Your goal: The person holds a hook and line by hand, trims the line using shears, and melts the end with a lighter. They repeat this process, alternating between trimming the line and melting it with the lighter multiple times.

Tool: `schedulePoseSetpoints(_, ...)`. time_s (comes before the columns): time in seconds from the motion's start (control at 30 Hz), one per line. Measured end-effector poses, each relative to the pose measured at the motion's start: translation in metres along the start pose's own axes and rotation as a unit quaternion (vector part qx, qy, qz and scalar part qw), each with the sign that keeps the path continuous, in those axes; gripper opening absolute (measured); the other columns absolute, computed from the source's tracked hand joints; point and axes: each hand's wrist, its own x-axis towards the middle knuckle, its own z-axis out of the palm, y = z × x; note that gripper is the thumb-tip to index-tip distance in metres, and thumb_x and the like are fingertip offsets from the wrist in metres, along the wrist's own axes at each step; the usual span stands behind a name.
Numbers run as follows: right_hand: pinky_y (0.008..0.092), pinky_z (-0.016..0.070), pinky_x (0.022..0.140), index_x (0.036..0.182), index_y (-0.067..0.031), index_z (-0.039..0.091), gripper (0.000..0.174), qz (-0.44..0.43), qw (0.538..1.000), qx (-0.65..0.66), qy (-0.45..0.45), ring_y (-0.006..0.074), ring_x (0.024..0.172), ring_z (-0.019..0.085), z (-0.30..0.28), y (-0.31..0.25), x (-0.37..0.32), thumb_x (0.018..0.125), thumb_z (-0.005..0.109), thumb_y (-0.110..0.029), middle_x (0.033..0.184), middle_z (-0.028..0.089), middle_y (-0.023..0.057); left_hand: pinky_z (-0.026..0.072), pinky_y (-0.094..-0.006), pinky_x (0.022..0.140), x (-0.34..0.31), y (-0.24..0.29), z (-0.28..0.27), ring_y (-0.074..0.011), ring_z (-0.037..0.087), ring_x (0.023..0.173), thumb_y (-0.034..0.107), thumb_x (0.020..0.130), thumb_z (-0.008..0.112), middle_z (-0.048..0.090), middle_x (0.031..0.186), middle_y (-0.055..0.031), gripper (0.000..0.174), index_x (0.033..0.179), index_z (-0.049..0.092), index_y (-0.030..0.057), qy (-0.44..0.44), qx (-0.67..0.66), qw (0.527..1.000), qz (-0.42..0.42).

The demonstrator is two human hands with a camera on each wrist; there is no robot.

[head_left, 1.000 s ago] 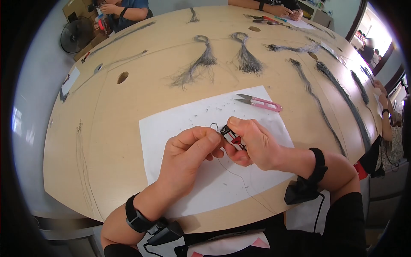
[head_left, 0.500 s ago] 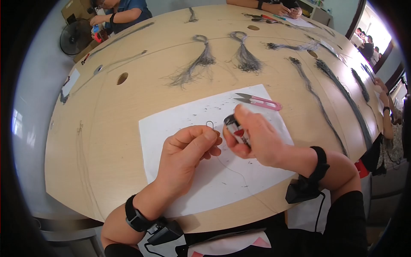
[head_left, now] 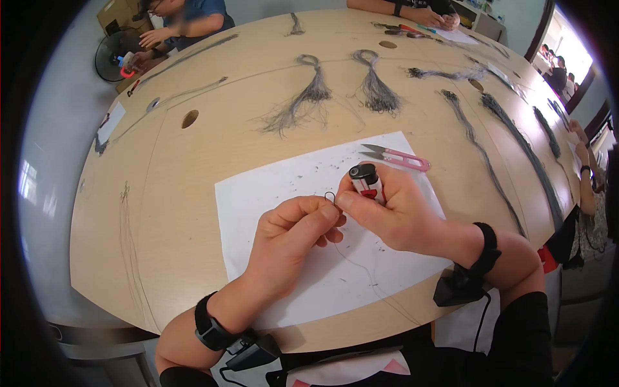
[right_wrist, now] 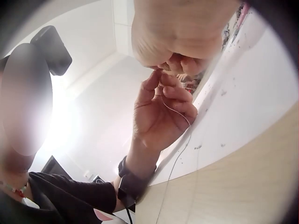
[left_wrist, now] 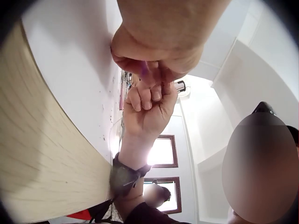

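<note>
My left hand (head_left: 290, 235) pinches a thin dark cord between thumb and forefinger, and a small loop (head_left: 329, 196) of it stands above the fingertips. The cord's tail (right_wrist: 180, 155) hangs from that hand down to the table in the right wrist view. My right hand (head_left: 403, 209) has its fingers curled round a lighter (head_left: 369, 186) with a black top, held upright. Its thumb and forefinger tips meet the left fingertips beside the loop. Both hands are above a white sheet (head_left: 251, 193) dotted with small dark bits.
Pink-handled snips (head_left: 403, 159) lie on the sheet's far right corner. Beyond it are two looped cord bundles (head_left: 316, 87), with more long bundles (head_left: 516, 145) at the right. Loose strands (head_left: 132, 251) lie at the left. Other people sit round the table (head_left: 167, 193).
The right hand first drew away from the left, then came back to it, turning so that the lighter stands upright and its thumb is at the cord. The left hand keeps its pinch.
</note>
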Motion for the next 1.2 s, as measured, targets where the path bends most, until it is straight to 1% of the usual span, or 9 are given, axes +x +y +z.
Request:
schedulePoseSetpoints(0.2, 0.0191, 0.0272, 0.04, 0.074, -0.0018, 0.049, 0.015, 0.086, 0.996, -0.021, -0.009, 0.0016, 0.048, 0.034, -0.008, -0.012, 0.001, 0.077, 0.051, -0.016, 0.055, 0.043, -0.0037, 0.0382, -0.0198, 0.059, -0.001, 0.0, 0.0, -0.0087, 0.052, 0.065, 0.015, 0.078, 0.053, 0.058, 0.077, -0.0039, 0.013, 0.082, 0.058, 0.0033, 0.0, -0.012, 1.0, -0.002)
schedulePoseSetpoints(0.33, 0.019, 0.0277, 0.041, 0.073, -0.0021, 0.05, 0.014, 0.038, 0.998, -0.046, -0.022, 0.0016, 0.048, 0.035, -0.003, -0.013, -0.001, 0.076, 0.052, -0.016, 0.055, 0.044, -0.0036, 0.038, -0.0188, 0.058, -0.001, -0.001, -0.001, -0.0084, 0.052, 0.067, 0.014, 0.078, 0.054, 0.058, 0.077, -0.0035, 0.013, 0.082, 0.058, 0.0027, -0.012, 0.007, 1.0, 0.002)
schedulePoseSetpoints(0.4, 0.0189, 0.0275, 0.041, 0.073, -0.0023, 0.05, 0.013, 0.088, 0.994, -0.064, -0.013, 0.0015, 0.048, 0.035, -0.003, -0.016, -0.001, 0.076, 0.052, -0.015, 0.055, 0.044, -0.0037, 0.0386, -0.0187, 0.059, -0.002, 0.0, -0.001, -0.008, 0.052, 0.067, 0.013, 0.078, 0.054, 0.058, 0.078, -0.0034, 0.013, 0.083, 0.058, 0.002, -0.012, 0.017, 1.0, -0.003)
schedulePoseSetpoints(0.47, 0.0186, 0.0279, 0.041, 0.073, -0.0023, 0.049, 0.012, 0.054, 0.997, -0.056, -0.019, 0.0016, 0.049, 0.035, -0.003, -0.013, -0.001, 0.075, 0.051, -0.014, 0.055, 0.044, -0.0039, 0.0392, -0.0186, 0.059, -0.001, 0.0, 0.0, -0.0076, 0.052, 0.067, 0.013, 0.078, 0.054, 0.057, 0.078, -0.0032, 0.013, 0.083, 0.058, 0.0014, -0.015, 0.027, 0.999, -0.005)
schedulePoseSetpoints(0.53, 0.0185, 0.0283, 0.043, 0.072, -0.0023, 0.049, 0.012, 0.078, 0.995, -0.061, -0.023, 0.0017, 0.05, 0.035, -0.004, -0.015, -0.002, 0.075, 0.051, -0.014, 0.056, 0.043, -0.0042, 0.0406, -0.0191, 0.061, -0.001, -0.001, 0.0, -0.0068, 0.051, 0.068, 0.011, 0.078, 0.053, 0.057, 0.078, -0.0031, 0.013, 0.084, 0.057, 0.0002, -0.037, 0.038, 0.998, 0.017)
schedulePoseSetpoints(0.6, 0.0186, 0.0285, 0.043, 0.072, -0.0023, 0.049, 0.012, 0.064, 0.996, -0.058, -0.024, 0.0017, 0.051, 0.035, -0.004, -0.015, -0.002, 0.075, 0.051, -0.014, 0.056, 0.043, -0.0042, 0.0413, -0.0194, 0.063, -0.002, -0.001, -0.002, -0.0065, 0.051, 0.068, 0.011, 0.078, 0.054, 0.057, 0.077, -0.0025, 0.013, 0.084, 0.056, -0.0004, -0.046, 0.047, 0.998, 0.025)
schedulePoseSetpoints(0.67, 0.0186, 0.0286, 0.044, 0.072, -0.0023, 0.049, 0.012, 0.048, 0.997, -0.058, -0.024, 0.0018, 0.051, 0.035, -0.004, -0.016, -0.002, 0.075, 0.051, -0.014, 0.056, 0.043, -0.0041, 0.0398, -0.0208, 0.061, -0.002, -0.002, -0.002, -0.0096, 0.053, 0.067, 0.013, 0.08, 0.052, 0.058, 0.079, -0.0043, 0.011, 0.083, 0.056, 0.0032, -0.064, 0.068, 0.995, 0.047)
schedulePoseSetpoints(0.83, 0.019, 0.03, 0.045, 0.072, -0.0019, 0.049, 0.013, 0.069, 0.996, -0.055, -0.03, 0.0028, 0.053, 0.035, -0.004, -0.016, -0.004, 0.076, 0.051, -0.014, 0.058, 0.044, -0.0033, 0.0396, -0.0211, 0.061, -0.001, -0.001, -0.003, -0.0097, 0.052, 0.068, 0.014, 0.08, 0.052, 0.057, 0.078, -0.0035, 0.011, 0.083, 0.056, 0.0038, -0.075, 0.081, 0.993, 0.051)
schedulePoseSetpoints(1.2, 0.0199, 0.0322, 0.048, 0.073, -0.0019, 0.049, 0.014, 0.051, 0.997, -0.049, -0.038, 0.0039, 0.056, 0.037, -0.005, -0.012, -0.004, 0.077, 0.051, -0.016, 0.06, 0.045, -0.0021, 0.0383, -0.0213, 0.061, -0.001, -0.002, -0.003, -0.0099, 0.052, 0.067, 0.014, 0.082, 0.048, 0.056, 0.078, -0.0045, 0.013, 0.081, 0.056, 0.0038, -0.067, 0.046, 0.996, 0.026)
